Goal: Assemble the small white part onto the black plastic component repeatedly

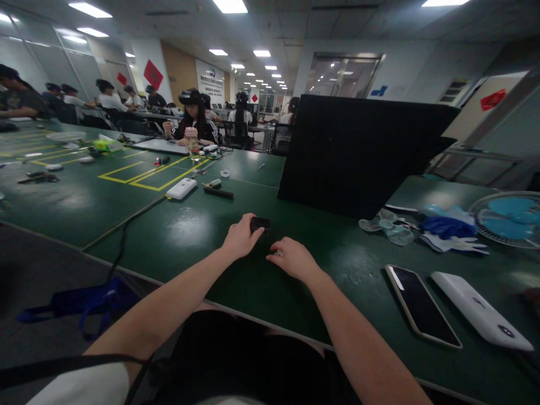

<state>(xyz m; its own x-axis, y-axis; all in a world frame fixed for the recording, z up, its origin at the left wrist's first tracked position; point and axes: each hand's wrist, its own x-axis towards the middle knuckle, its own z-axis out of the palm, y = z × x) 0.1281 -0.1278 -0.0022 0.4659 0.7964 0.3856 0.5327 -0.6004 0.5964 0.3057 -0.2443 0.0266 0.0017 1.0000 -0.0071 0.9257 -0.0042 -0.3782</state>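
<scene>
My left hand (242, 237) is closed around a small black block-shaped object (260, 224), held just above or on the green table; its exact kind cannot be made out. To the right and a little nearer to me, my right hand (292, 258) has its fingers curled together. A small pale bit (278, 253) shows at those fingertips, too small to name. The two hands are apart, with a narrow gap between them.
A large black panel (358, 152) stands beyond my right hand. On the right lie a phone (423, 304), a white power bank (481, 309), gloves (453, 233) and a blue fan (510, 214). Another white device (181, 188) and a dark bar (218, 192) lie left. A person (196, 121) sits opposite.
</scene>
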